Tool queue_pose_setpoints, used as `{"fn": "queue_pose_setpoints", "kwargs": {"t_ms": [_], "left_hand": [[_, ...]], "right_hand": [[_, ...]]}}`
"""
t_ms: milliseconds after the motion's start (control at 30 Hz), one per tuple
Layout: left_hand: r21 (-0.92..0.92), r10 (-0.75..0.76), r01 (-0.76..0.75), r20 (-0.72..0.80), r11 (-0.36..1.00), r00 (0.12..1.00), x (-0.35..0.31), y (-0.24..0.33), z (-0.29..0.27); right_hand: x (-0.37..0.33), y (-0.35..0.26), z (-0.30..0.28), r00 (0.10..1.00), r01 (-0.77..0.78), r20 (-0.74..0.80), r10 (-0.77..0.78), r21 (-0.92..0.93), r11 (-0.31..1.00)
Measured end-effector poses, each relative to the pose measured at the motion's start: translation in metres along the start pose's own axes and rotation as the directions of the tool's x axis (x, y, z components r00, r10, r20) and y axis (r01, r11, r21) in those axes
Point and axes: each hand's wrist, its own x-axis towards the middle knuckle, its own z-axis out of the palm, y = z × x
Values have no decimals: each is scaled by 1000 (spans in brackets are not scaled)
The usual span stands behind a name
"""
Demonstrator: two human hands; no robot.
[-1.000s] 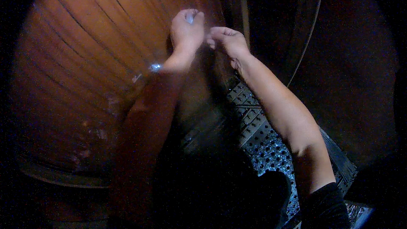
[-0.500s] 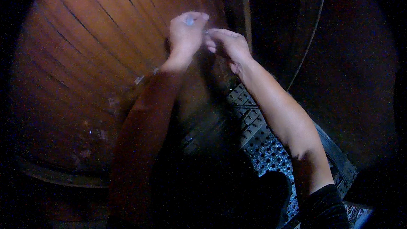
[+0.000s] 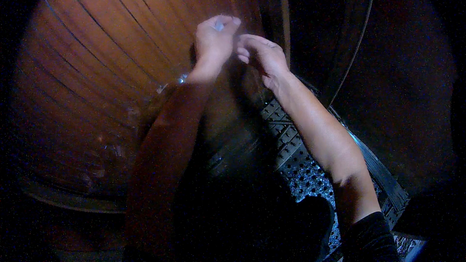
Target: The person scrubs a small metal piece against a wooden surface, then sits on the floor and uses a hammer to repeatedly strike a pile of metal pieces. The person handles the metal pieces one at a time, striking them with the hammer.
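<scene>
Left hand (image 3: 212, 41) up near top centre, fingers curled in over a small pale bluish thing (image 3: 219, 26); it sits in the closed-up grip, too blurred to say what it is. Right hand (image 3: 269, 58) just beside it, to the right; fingers bent, index and thumb side drawn close together, cannot tell if anything is pinched between them. Hands near each other, both in front of a broad orange-brown surface (image 3: 121, 34) crossed by dark slanting lines. Small shiny bit (image 3: 182, 78) beside the left wrist. Under the right forearm: metal grating (image 3: 286, 133) and a speckled perforated plate (image 3: 310, 177). Black sleeve (image 3: 373, 233) on the right arm. Thin curved line (image 3: 360, 43) further right, in the dark.
</scene>
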Motion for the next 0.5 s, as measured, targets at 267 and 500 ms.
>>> {"fn": "queue_pose_setpoints", "kwargs": {"t_ms": [267,500], "left_hand": [[1,2,-2,5,1000,1000,1,0,0],[-73,-39,40,21,997,999,-4,8,0]], "right_hand": [[9,8,-7,998,27,51,-25,-44,999],[5,5,-4,999,2,42,1,-61,998]]}}
